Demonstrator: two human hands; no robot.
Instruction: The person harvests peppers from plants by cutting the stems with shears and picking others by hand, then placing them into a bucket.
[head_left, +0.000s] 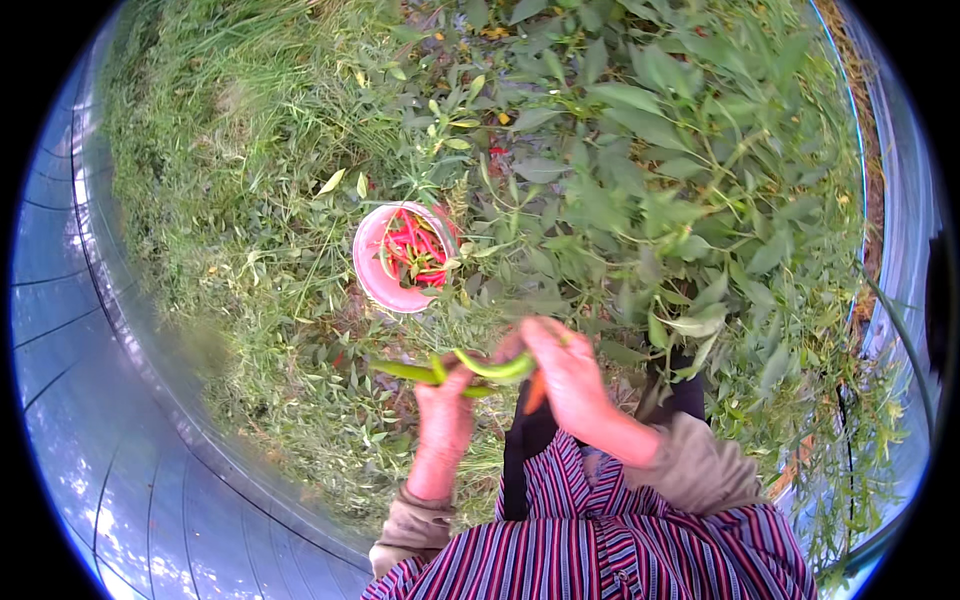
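Observation:
Close in front of my body, my left hand (444, 409) grips several green chili peppers (405, 370), which stick out on both sides of the fingers. Beside it my right hand (564, 367) holds a curved green chili pepper (501, 370) and an orange-red chili pepper (535, 391). The fingertips of the right hand are blurred. Just beyond both hands a pink bucket (370, 264) stands among the weeds, with red chili peppers (412, 241) and some green ones inside.
Leafy pepper plants (645, 202) grow dense on the right, up to my legs. Grass and weeds (232, 225) cover the left. Plastic sheeting (82, 390) curves along the left side, and more sheeting (904, 187) runs along the right edge.

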